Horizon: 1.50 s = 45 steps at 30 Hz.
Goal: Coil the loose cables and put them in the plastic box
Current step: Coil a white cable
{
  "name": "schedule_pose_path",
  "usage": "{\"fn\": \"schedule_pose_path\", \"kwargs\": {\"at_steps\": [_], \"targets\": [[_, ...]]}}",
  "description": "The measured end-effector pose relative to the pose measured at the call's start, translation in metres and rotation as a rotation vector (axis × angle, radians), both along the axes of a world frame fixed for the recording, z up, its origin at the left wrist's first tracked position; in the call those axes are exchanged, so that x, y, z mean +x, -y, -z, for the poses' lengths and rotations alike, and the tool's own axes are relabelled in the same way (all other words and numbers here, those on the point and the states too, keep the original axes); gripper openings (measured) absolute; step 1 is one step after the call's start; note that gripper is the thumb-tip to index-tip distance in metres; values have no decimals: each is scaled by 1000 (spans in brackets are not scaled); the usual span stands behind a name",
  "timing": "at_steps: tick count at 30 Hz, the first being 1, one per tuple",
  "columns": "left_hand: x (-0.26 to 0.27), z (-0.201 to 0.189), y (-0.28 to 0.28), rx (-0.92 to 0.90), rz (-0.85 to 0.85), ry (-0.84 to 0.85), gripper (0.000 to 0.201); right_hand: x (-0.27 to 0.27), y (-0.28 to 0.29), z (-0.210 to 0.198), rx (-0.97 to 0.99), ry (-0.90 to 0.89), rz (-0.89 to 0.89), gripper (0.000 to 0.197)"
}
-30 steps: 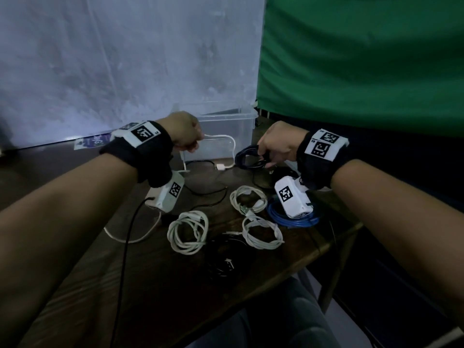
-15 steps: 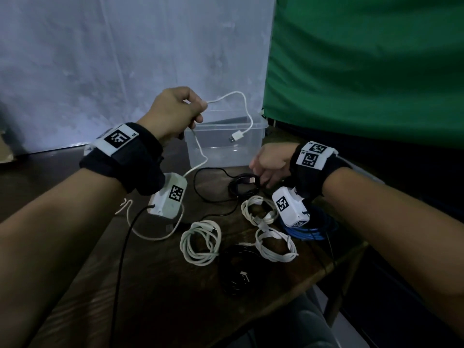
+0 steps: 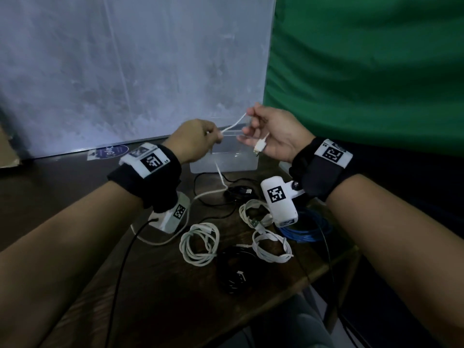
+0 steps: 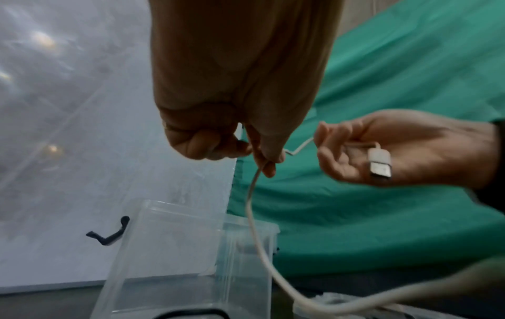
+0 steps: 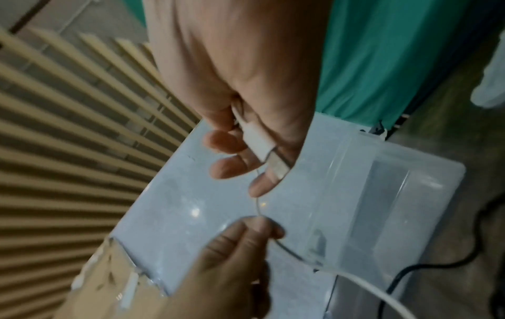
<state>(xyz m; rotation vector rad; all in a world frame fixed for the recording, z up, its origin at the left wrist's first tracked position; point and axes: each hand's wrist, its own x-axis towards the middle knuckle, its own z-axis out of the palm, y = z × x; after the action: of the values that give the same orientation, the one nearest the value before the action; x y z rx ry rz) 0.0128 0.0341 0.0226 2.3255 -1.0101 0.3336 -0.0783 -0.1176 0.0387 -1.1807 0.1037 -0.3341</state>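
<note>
White cable (image 3: 232,126): held above the box (image 3: 247,167), stretched between both hands. Left hand (image 3: 194,140): fingers curled, pinching the cable. Right hand (image 3: 272,136): pinching the cable near its plug (image 3: 259,146). Remaining length trails down to the worktop (image 3: 155,285), among coiled cables (image 3: 199,243).

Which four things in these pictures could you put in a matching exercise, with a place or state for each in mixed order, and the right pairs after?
Things:
1. USB plug
2. blue cable
3. plastic box
4. black coiled cable

Places or states:
A. at the far edge of the table, with no cable seen inside
B. in the right hand
C. coiled on the table under the right wrist
D. on the table, nearest the person

Pairs: 1-B, 2-C, 3-A, 4-D
</note>
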Motion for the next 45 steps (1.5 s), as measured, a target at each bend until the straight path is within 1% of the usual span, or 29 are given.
{"fn": "schedule_pose_path", "kwargs": {"at_steps": [2,4,7,8,11,12,14,15,16,17,18,19,21,22,23,26,28,30,31,33,36,38,41,43,45], "targets": [[-6,7,4,62,32,-13,17,-5,-1,-5,148,56,-29,26],[-11,14,6,136,54,-48,17,-8,0,-12,207,99,-26,26],[-16,24,6,281,107,-100,20,-13,9,-21,155,145,30,25],[-18,26,5,302,117,-119,20,-14,13,-23,139,154,39,23],[-22,26,3,272,120,-213,24,-19,21,-26,131,183,40,7],[-24,25,2,272,122,-246,24,-19,22,-26,152,209,48,8],[-30,22,1,343,148,-288,23,-16,23,-22,188,257,72,24],[-33,21,0,382,169,-309,23,-13,23,-19,160,264,91,28],[-37,19,0,401,190,-353,24,-10,24,-15,74,246,125,29],[-39,18,0,396,214,-427,26,-6,24,-10,-73,190,178,30],[-41,16,0,380,238,-500,29,-4,25,-5,-263,106,234,33],[-42,14,0,371,257,-536,31,-3,25,-1,-467,20,271,35],[-41,7,-2,379,300,-498,32,-3,27,9,-805,-97,255,36],[-40,3,-3,374,324,-440,28,-4,26,12,-905,-128,217,34],[-39,-1,-4,362,345,-365,24,-6,25,15,-943,-147,168,32],[-32,-14,-6,228,335,-170,19,-14,16,20,-905,-120,41,28],[-29,-20,-7,124,281,-20,17,-16,12,20,-889,-68,-10,35],[-25,-24,-7,17,231,94,18,-18,8,19,-824,-38,-91,43],[-24,-24,-7,-33,208,129,18,-19,6,19,-777,-35,-137,45],[-20,-23,-5,-127,190,149,19,-23,1,18,-678,-31,-210,42],[-20,-17,-2,-208,173,149,22,-25,0,14,-473,25,-251,37],[-23,-10,1,-180,153,107,22,-26,2,8,-316,64,-219,35],[-26,5,5,-42,154,-82,26,-30,6,0,-120,89,-159,31],[-29,13,7,111,180,-177,30,-30,8,-1,-32,118,-136,31],[-35,17,8,268,207,-244,34,-27,13,-1,-18,132,-94,27]]}}
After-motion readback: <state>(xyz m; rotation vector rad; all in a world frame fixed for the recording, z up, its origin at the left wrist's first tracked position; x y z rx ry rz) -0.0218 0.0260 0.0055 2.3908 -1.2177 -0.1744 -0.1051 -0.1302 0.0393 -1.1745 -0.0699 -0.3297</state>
